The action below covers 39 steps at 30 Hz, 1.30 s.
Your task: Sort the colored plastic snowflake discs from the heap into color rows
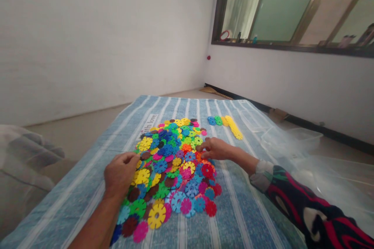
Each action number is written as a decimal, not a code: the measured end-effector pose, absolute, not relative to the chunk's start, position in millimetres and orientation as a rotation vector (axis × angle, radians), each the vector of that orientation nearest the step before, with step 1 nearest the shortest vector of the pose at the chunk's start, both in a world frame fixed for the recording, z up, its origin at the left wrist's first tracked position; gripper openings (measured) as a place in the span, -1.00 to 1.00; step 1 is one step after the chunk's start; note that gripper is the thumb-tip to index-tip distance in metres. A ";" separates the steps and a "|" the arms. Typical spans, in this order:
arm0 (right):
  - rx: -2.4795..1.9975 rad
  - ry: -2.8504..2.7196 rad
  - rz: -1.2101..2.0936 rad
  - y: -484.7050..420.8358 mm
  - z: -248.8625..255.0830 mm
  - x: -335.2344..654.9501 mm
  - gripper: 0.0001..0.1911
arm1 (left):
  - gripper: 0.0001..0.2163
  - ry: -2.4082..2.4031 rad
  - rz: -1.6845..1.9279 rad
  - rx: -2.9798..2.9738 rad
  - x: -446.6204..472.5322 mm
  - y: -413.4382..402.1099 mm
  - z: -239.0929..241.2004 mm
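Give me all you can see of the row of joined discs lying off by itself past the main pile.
The joined row is a short chain of flat, notched, plastic-looking discs: one blue, one green, then a longer run of yellow ones angling toward the near right. It lies flat on the blue striped cloth, beyond and right of the loose pile and apart from it. Neither the right hand nor the left hand touches it; both rest at the pile.

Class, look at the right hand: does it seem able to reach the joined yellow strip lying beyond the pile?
Probably yes. The right hand rests at the pile's far edge, and only bare striped cloth lies between it and the yellow strip; nothing blocks the way.
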State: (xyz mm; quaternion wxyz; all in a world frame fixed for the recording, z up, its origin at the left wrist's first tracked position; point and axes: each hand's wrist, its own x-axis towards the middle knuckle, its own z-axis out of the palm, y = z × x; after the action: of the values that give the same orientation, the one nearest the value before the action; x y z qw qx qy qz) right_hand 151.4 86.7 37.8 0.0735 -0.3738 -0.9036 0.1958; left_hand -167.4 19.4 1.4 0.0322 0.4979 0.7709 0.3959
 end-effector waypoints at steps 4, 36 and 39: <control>-1.202 -2.711 0.547 72.2 37.7 146.7 -0.82 | -0.81 2.387 1.204 1.552 -167.7 20.5 -0.7; -1.433 -2.007 1.249 45.9 13.4 160.7 -0.86 | -0.79 2.390 1.238 1.581 -168.9 23.2 -2.7; -1.423 -1.926 1.323 42.7 11.3 159.7 -0.88 | -0.78 2.381 1.245 1.582 -169.7 24.3 -5.9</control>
State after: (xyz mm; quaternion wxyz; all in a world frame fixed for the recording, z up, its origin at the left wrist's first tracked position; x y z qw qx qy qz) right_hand 159.7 42.7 11.3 0.2014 -0.5095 -0.6895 0.4737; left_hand -169.7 24.3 -5.9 0.0120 0.5074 0.7635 0.3993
